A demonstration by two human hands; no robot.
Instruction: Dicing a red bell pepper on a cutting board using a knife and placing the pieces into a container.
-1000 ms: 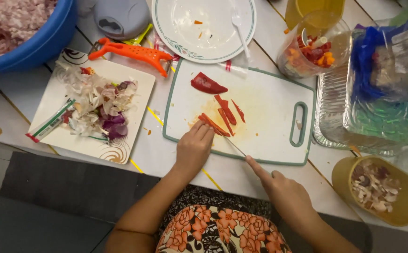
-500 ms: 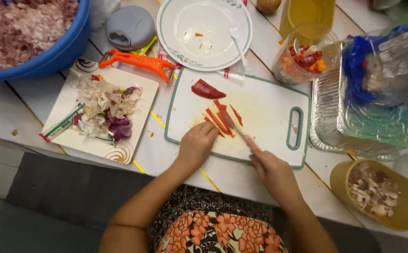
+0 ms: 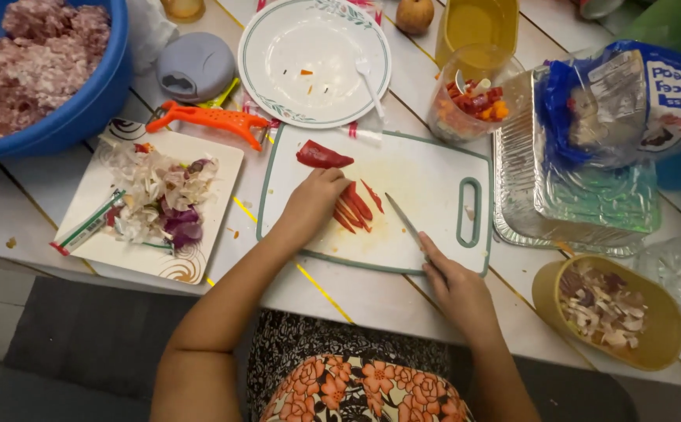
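Head view: right hand (image 3: 457,285) hides knife (image 3: 404,220) handle; left hand (image 3: 313,205) covers pepper strips (image 3: 353,208).

Head camera looks straight down, close over the table (image 3: 35,211)
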